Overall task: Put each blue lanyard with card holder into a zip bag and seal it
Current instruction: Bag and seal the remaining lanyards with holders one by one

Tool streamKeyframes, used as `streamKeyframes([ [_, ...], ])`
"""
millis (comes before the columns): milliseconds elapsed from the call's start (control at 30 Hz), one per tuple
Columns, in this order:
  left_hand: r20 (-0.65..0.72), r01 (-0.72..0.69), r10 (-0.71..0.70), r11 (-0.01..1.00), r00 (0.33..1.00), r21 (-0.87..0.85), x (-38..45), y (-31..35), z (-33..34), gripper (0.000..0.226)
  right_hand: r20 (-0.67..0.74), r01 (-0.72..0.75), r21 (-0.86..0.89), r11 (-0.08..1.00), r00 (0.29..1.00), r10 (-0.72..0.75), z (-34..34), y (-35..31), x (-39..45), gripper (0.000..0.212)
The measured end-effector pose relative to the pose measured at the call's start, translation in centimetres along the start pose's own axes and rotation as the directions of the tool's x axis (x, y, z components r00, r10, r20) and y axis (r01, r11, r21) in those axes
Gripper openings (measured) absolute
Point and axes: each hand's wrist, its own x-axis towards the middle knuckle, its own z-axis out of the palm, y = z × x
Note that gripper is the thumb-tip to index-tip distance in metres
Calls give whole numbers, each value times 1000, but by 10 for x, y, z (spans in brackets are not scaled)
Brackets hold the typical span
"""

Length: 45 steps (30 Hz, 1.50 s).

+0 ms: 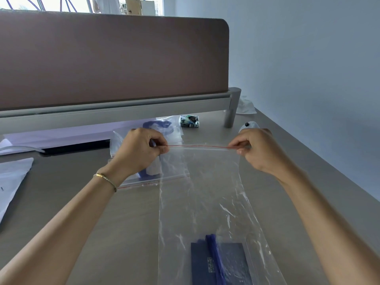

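Observation:
I hold a clear zip bag (205,192) by its red-lined top edge, stretched between both hands. My left hand (141,151) pinches the left corner of the zip strip. My right hand (257,149) pinches the right corner. Inside the bag, near its bottom at the lower edge of the view, lie a blue lanyard (214,258) and its dark blue card holder (232,264). Behind my left hand, another zip bag (170,130) with a blue lanyard inside lies on the desk, partly hidden.
A brown desk divider (113,58) on a grey rail closes off the back. A small printed packet (189,121) sits under it. A white sheet (10,182) lies at the left. A white device with a black button (248,126) rests behind my right hand.

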Motion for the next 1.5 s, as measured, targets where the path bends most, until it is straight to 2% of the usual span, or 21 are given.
streamKeyframes([
  [100, -10, 25, -26, 1000, 1000, -14, 0, 0, 3, 18, -23, -42, 38, 998, 999, 43, 0, 1, 0, 45],
  [300, -48, 68, -73, 993, 996, -98, 2, -1, 10, 5, -26, -68, 8, 998, 997, 68, 4, 6, 0, 39],
  [400, 54, 147, -137, 950, 989, -274, 5, 1, 13, 16, -33, -54, -11, 998, 998, 54, 7, 10, 1, 41],
  [500, 115, 180, -149, 922, 982, -343, 5, 6, 13, 32, -70, -36, -56, 998, 997, 32, 4, 6, 0, 38],
  [633, 43, 119, -112, 964, 993, -240, 1, 25, 7, 40, -103, 45, -66, 997, 993, -51, -10, -18, -5, 35],
  [733, 5, 24, -23, 985, 1000, -169, -15, 57, -1, 29, -111, 113, -42, 993, 987, -117, -14, -40, -16, 31],
  [833, 28, -65, 68, 994, 997, -93, -43, 78, -1, 17, -31, 167, -31, 985, 985, -168, -8, -62, -39, 29],
  [967, 141, -128, 123, 991, 982, 26, -91, 82, 0, 12, 118, 191, -10, 982, 975, -189, -5, -78, -83, 26],
  [1033, 257, -172, 156, 984, 954, 44, -118, 84, 0, 13, 230, 177, -20, 984, 959, -168, -7, -78, -109, 25],
  [1133, 468, -270, 187, 956, 864, 116, -155, 88, 4, 26, 355, 148, 17, 989, 924, -144, -13, -75, -145, 16],
  [1200, 511, -339, 212, 925, 833, 169, -171, 87, 7, 45, 400, 131, 20, 991, 908, -128, -14, -74, -162, 28],
  [1333, 510, -407, 252, 887, 822, 218, -182, 80, 9, 76, 471, 151, -20, 988, 873, -124, -13, -76, -182, 64],
  [1433, 495, -430, 286, 879, 820, 205, -184, 80, 9, 69, 466, 162, -29, 986, 875, -130, -17, -80, -189, 75],
  [1500, 491, -424, 301, 891, 818, 161, -183, 81, 5, 53, 465, 125, 1, 992, 878, -111, -24, -82, -191, 74],
])
